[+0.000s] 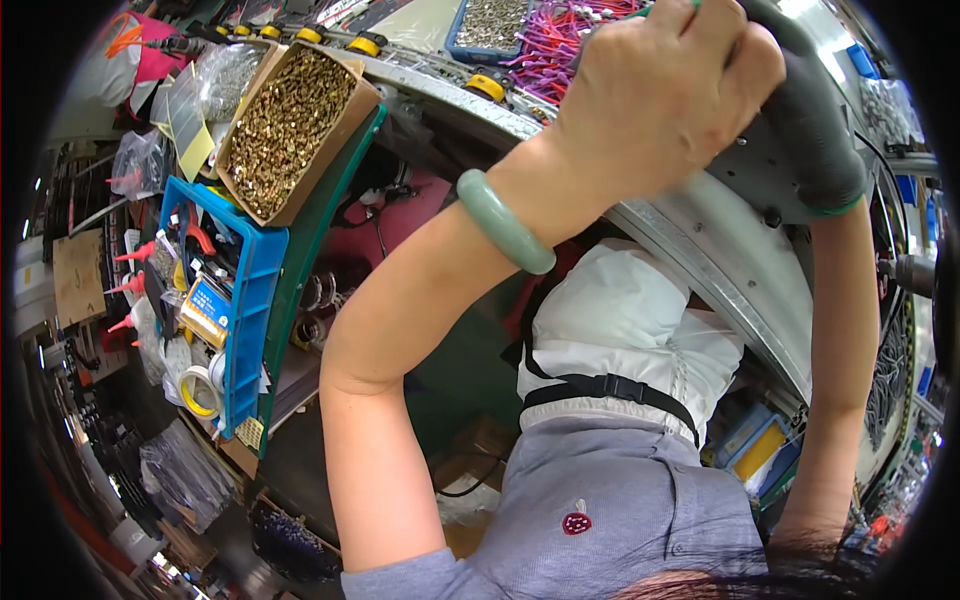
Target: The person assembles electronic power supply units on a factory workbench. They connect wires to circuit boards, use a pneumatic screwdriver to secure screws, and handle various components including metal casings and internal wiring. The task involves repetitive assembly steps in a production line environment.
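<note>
My left hand (672, 100) is bare, with a green bangle (506, 222) on its wrist, and it is raised at the top of the view. Its fingers are curled in, and a bit of green shows at their far side. What they hold is hidden. My right hand (808, 120) wears a dark grey glove with a green cuff edge. It is just right of the left hand, over a grey metal surface (735, 225). The right fingers are hidden behind the left hand and the upper edge. Purple and red wire pieces (548, 50) lie left of my left hand.
A cardboard box (362, 98) full of brass-coloured small parts stands at upper left. Below it, a blue crate (250, 310) holds tools, tape and a small box. A blue tray (455, 45) of silver parts and several yellow-black round items (486, 87) line the bench's far side.
</note>
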Available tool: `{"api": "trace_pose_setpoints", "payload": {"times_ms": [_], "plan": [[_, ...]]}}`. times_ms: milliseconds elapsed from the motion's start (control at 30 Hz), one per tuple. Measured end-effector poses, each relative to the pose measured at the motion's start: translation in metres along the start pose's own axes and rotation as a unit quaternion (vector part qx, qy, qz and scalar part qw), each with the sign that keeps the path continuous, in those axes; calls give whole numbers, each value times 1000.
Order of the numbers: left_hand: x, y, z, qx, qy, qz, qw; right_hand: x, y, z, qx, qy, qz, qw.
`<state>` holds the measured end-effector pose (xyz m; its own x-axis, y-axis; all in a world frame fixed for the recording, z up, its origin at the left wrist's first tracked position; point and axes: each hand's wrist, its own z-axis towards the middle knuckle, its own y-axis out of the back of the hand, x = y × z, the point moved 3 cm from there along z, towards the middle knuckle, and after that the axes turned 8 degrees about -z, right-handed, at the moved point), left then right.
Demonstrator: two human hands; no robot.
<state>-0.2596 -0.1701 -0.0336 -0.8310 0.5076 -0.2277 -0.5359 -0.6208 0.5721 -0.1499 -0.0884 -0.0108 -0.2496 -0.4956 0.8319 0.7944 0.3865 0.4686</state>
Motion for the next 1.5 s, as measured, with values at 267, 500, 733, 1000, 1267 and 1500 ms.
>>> {"api": "trace_pose_setpoints", "payload": {"times_ms": [267, 500, 733, 1000, 1267, 1500], "plan": [[57, -2, -24, 94, 240, -377, 890, 19, -29, -9, -11, -26, 22, 999], [81, 6, 7, -225, 117, -543, 800, -3, -6, 7, 30, 37, -73, 996], [62, -12, 13, -167, 274, -672, 667, 12, -8, -12, 40, 163, -122, 978], [55, -20, 12, -138, 327, -567, 743, 23, -57, -31, 26, 46, 4, 999], [52, -17, 8, -123, 362, -512, 769, 10, -53, -35, 103, 25, 64, 992], [54, -20, 16, -94, 381, -464, 794, 7, -61, -52, 150, 8, 89, 985]]}}
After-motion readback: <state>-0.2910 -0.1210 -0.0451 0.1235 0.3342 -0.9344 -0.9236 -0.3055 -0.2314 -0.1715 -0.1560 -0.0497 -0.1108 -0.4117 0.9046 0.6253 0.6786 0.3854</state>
